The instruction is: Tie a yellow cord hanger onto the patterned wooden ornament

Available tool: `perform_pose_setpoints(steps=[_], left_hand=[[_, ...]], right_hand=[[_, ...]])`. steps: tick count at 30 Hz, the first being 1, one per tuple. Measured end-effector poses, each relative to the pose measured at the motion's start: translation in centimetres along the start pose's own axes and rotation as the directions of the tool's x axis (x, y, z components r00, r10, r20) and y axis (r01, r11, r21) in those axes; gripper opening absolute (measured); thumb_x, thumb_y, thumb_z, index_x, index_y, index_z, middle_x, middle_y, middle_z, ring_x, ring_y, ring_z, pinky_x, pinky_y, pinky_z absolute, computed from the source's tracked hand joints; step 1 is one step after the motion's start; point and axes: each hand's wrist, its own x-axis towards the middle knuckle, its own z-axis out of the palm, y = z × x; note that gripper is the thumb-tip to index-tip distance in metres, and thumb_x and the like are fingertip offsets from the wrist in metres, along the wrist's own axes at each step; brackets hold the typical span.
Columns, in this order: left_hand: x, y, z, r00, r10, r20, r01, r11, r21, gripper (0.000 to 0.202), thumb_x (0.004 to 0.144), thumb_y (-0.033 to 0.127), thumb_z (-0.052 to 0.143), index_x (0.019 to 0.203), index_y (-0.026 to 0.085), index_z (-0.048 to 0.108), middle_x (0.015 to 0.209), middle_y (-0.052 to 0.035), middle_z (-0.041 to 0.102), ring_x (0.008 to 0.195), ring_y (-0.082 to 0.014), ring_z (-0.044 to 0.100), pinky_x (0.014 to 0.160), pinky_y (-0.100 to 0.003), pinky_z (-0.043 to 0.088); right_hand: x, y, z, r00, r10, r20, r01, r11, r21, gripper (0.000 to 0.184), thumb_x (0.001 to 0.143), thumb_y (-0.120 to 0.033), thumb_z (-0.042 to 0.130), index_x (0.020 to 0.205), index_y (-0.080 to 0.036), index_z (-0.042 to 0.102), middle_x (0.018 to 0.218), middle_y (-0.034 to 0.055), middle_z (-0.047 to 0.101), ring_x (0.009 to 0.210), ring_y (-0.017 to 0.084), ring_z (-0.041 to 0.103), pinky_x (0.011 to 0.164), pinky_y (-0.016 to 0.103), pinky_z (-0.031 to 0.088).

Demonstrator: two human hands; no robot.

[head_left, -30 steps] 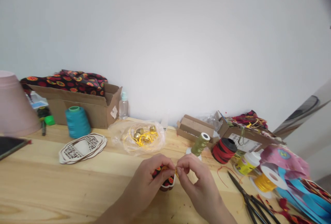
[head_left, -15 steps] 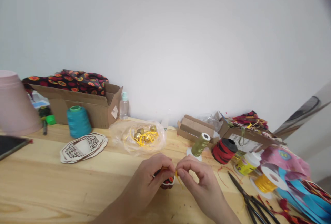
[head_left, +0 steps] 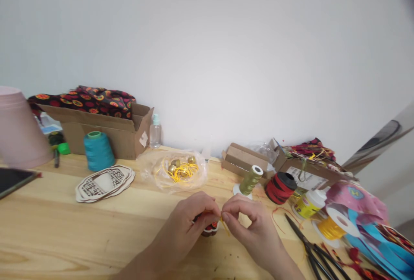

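Note:
My left hand (head_left: pixel 190 224) is closed in a pinch at the middle front of the table, thumb against forefinger. My right hand (head_left: pixel 250 228) pinches a thin yellow cord (head_left: pixel 225 225), fingertips almost meeting those of the left. The cord runs between the two pinches, and a short end hangs below the right fingertips. Under the left fingers shows a small dark piece with a red and orange pattern and a pale rim (head_left: pixel 211 228). My left hand covers most of it; whether the palm grips it is hidden.
Black scissors (head_left: pixel 308 243) lie right of my right arm, near a yellow cord spool (head_left: pixel 333 228) and a glue bottle (head_left: pixel 309 204). Olive thread (head_left: pixel 250 181) and red cord (head_left: pixel 280 188) stand behind. Bells in a plastic bag (head_left: pixel 176 170), wooden cutouts (head_left: pixel 103 183) and a teal cone (head_left: pixel 98 150) are left.
Both hands keep their pinches almost in place. The right fingertips have shifted very slightly right, away from the left ones.

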Motion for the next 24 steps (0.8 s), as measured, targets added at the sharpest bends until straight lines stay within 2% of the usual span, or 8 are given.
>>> perform_pose_setpoints(steps=[4, 8, 11, 14, 18, 24], left_hand=[[0.04, 0.4, 0.19, 0.993, -0.104, -0.058, 0.098, 0.991, -0.093, 0.012, 0.077, 0.025, 0.048, 0.07, 0.02, 0.056, 0.066, 0.0033, 0.056, 0.064, -0.0107, 0.052, 0.061, -0.019, 0.039], [0.15, 0.36, 0.54, 0.973, -0.226, -0.049, 0.208, 0.949, -0.238, 0.013, 0.076, 0.031, 0.05, 0.075, 0.019, 0.054, 0.064, 0.0037, 0.055, 0.06, -0.0105, 0.05, 0.055, -0.019, 0.038], [0.15, 0.04, 0.77, 0.969, -0.245, 0.013, 0.24, 0.938, -0.251, 0.022, 0.076, 0.035, 0.047, 0.065, 0.017, 0.052, 0.054, 0.0048, 0.047, 0.052, -0.0089, 0.043, 0.049, -0.019, 0.033], [0.14, -0.26, 0.96, 0.955, -0.29, 0.055, 0.292, 0.901, -0.321, 0.025, 0.076, 0.037, 0.047, 0.063, 0.015, 0.051, 0.051, 0.0058, 0.041, 0.049, -0.0079, 0.036, 0.047, -0.019, 0.029], [0.39, -0.15, 1.0, 0.94, -0.311, 0.141, 0.338, 0.794, -0.505, 0.024, 0.075, 0.035, 0.05, 0.063, 0.014, 0.05, 0.05, 0.0056, 0.04, 0.047, -0.0073, 0.035, 0.046, -0.02, 0.027], [0.69, 0.3, 0.81, 0.937, -0.303, 0.173, 0.344, 0.712, -0.612, 0.029, 0.075, 0.035, 0.05, 0.056, 0.013, 0.051, 0.046, 0.0043, 0.043, 0.045, -0.0071, 0.035, 0.046, -0.02, 0.026]], right_hand=[[-0.23, 0.27, 0.77, 0.98, -0.135, -0.144, 0.118, 0.986, -0.117, 0.012, 0.073, -0.012, 0.05, 0.062, -0.015, 0.054, 0.056, 0.0013, 0.052, 0.053, 0.011, 0.046, 0.052, 0.024, 0.037], [-0.35, 0.3, 0.98, 0.953, -0.232, -0.197, 0.194, 0.961, -0.194, 0.01, 0.074, -0.009, 0.049, 0.067, -0.017, 0.052, 0.06, 0.0015, 0.054, 0.054, 0.011, 0.045, 0.051, 0.023, 0.036], [-0.36, 0.3, 0.82, 0.941, -0.288, -0.179, 0.244, 0.941, -0.236, 0.01, 0.074, -0.007, 0.049, 0.072, -0.017, 0.051, 0.065, 0.0027, 0.055, 0.06, 0.013, 0.048, 0.053, 0.023, 0.038], [-0.35, 0.44, 0.75, 0.937, -0.321, -0.14, 0.273, 0.921, -0.279, 0.012, 0.074, -0.006, 0.048, 0.076, -0.017, 0.052, 0.068, 0.0037, 0.056, 0.063, 0.014, 0.048, 0.055, 0.024, 0.039], [-0.33, 0.74, 0.89, 0.928, -0.358, -0.106, 0.302, 0.886, -0.351, 0.012, 0.074, -0.006, 0.049, 0.077, -0.017, 0.052, 0.07, 0.0044, 0.057, 0.063, 0.014, 0.047, 0.055, 0.025, 0.039], [-0.31, 0.74, 0.7, 0.914, -0.4, -0.072, 0.334, 0.84, -0.428, 0.011, 0.075, -0.007, 0.049, 0.08, -0.017, 0.053, 0.07, 0.0047, 0.057, 0.062, 0.014, 0.048, 0.054, 0.025, 0.04]])
